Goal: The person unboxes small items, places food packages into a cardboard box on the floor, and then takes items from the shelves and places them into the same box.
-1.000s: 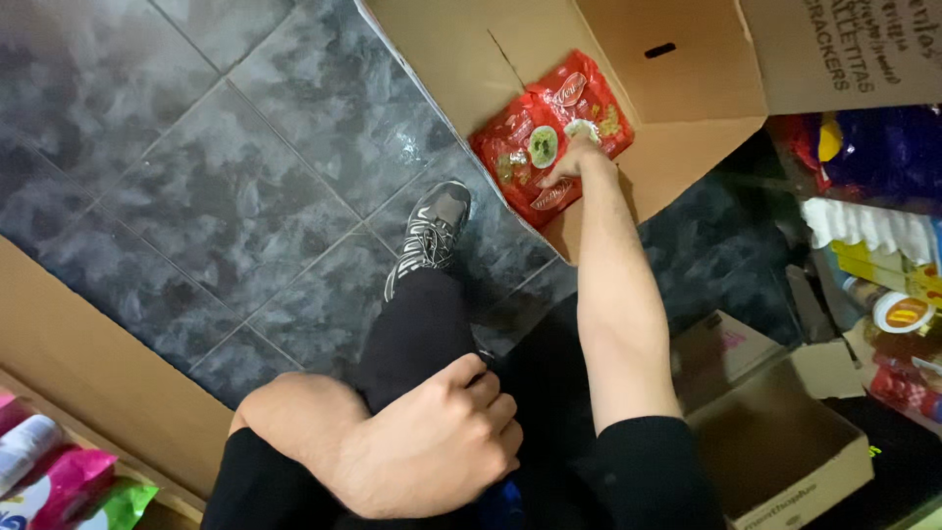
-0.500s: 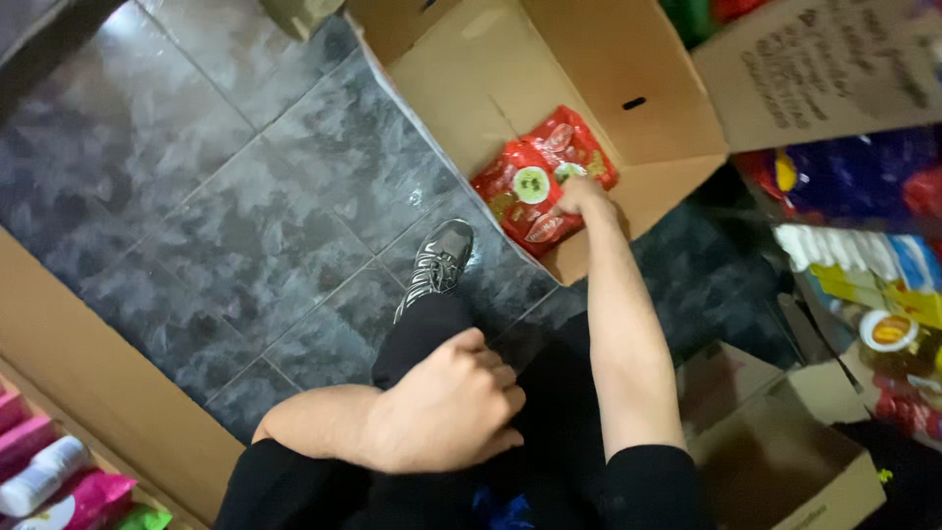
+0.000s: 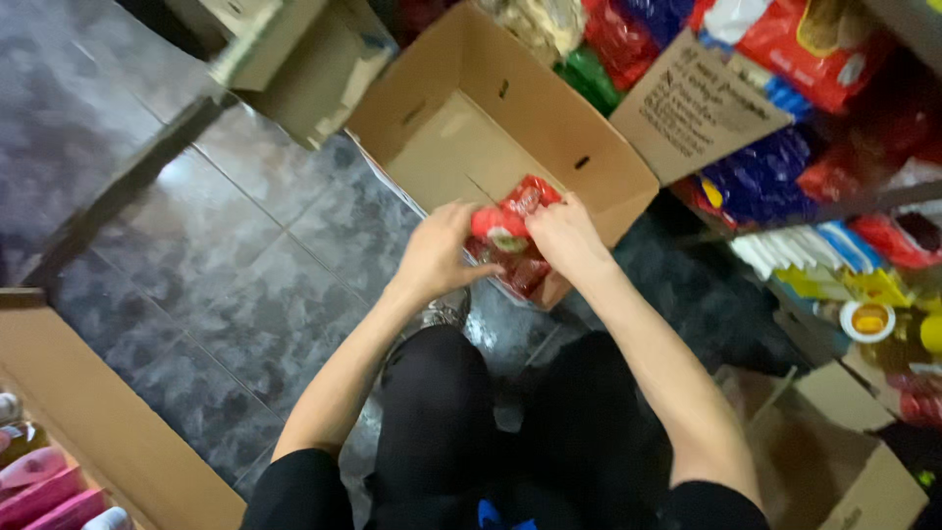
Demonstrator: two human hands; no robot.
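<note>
1. The left hand (image 3: 439,257) has its fingers wrapped onto the left side of a cluster of red snack packets (image 3: 510,240), closed on them.
2. The right hand (image 3: 561,234) grips the same red snack packets from the right, its fingers curled over their top edge and clamped there; the two hands face each other with the packets between them.
3. The packets sit at the near corner of an open cardboard box (image 3: 510,128), just over its near rim; one packet shows a round green and white mark between the two hands.
4. Beyond the fingers the floor of the box is bare brown card, and its far wall has small slot holes.
5. Below the hands, both bare forearms run back to black sleeves, and the person's legs in black trousers (image 3: 442,422) lie under them.
6. Left of the left hand is a dark grey tiled floor (image 3: 226,265), with the edge of a second cardboard box (image 3: 88,402) at the lower left.
7. Right of the right hand, well apart, shelves hold blue, red and yellow packaged goods (image 3: 805,167), and a hand-lettered cardboard sign (image 3: 692,103) leans above the box.
8. Another open carton (image 3: 834,451) lies below the right forearm.
</note>
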